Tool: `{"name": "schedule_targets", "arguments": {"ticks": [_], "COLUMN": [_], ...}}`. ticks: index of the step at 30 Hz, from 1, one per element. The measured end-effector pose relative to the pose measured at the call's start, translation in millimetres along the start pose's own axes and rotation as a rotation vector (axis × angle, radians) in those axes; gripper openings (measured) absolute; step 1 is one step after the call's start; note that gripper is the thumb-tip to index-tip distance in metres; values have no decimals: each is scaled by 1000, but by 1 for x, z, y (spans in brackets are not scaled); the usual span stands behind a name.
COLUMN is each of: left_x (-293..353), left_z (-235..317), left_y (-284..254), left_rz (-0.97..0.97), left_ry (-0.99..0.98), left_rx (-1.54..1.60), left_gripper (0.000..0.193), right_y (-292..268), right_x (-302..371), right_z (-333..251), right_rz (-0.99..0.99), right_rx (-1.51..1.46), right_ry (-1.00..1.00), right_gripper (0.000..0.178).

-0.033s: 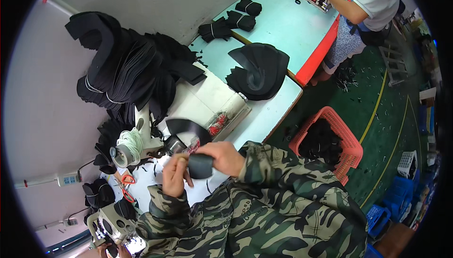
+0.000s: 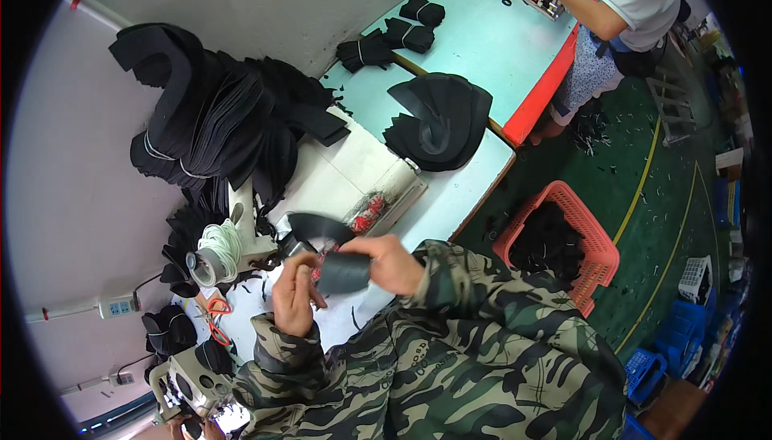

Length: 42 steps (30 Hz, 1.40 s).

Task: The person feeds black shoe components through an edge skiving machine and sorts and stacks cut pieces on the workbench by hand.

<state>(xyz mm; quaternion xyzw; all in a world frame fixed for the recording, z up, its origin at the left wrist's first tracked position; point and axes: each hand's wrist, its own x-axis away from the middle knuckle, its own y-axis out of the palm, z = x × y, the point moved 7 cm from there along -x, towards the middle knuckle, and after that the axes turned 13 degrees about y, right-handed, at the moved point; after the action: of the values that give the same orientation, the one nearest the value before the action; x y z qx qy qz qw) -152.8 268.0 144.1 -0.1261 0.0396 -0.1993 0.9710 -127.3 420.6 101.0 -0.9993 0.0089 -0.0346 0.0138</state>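
Note:
A curved black fabric piece [image 2: 344,273] hangs over the white table in front of me, in front of the sewing machine [image 2: 342,168]. Its right end is gripped by my right hand [image 2: 396,266], thumb on top. At its left side is my left hand [image 2: 294,297], fingers drawn together in a pinch; what lies between the fingertips is hidden. Behind both hands a second black curve [image 2: 326,226] shows near the machine's head, partly blurred.
A tall heap of black cut pieces [image 2: 217,114] leans over the machine's left. White cord [image 2: 219,247] and orange scissors [image 2: 217,319] lie nearby. More black pieces [image 2: 450,122] sit beyond. A pink basket [image 2: 599,259] stands on the floor right; a co-worker [image 2: 643,14] sews far right.
My right hand has moved slightly right with the black piece, which shows broader now. My left hand's fingertips have shifted a little. The co-worker and heaps stay put.

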Motion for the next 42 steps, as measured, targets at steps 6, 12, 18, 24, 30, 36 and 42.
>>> {"name": "schedule_targets", "arguments": {"ticks": [6,12,18,24,30,36,42], "left_x": [-11,-56,-92,-105,-132,-181,-108], "left_z": [15,-4,-11,-24,23,9,-27], "left_y": [83,122,149,177,200,248,256], "left_rz": [-613,-641,-642,-836,-1048,-991,-1018], "left_ry": [-345,-361,-625,-607,143,577,516], "left_rx": [218,107,484,447,-721,-1213,-903], "left_gripper": [16,23,28,24,33,45,41], "right_y": [-80,-104,-136,-147,-217,-269,-280], "right_x": [5,13,-2,-12,-29,-61,-35], "right_z": [3,38,52,64,73,131,80], "right_rz": [113,-57,-1,6,248,398,652], "right_rx": [-591,-668,-730,-803,-825,-749,583], "right_ry": [289,406,353,314,259,336,167], "right_gripper": [23,16,13,14,20,25,41]}}
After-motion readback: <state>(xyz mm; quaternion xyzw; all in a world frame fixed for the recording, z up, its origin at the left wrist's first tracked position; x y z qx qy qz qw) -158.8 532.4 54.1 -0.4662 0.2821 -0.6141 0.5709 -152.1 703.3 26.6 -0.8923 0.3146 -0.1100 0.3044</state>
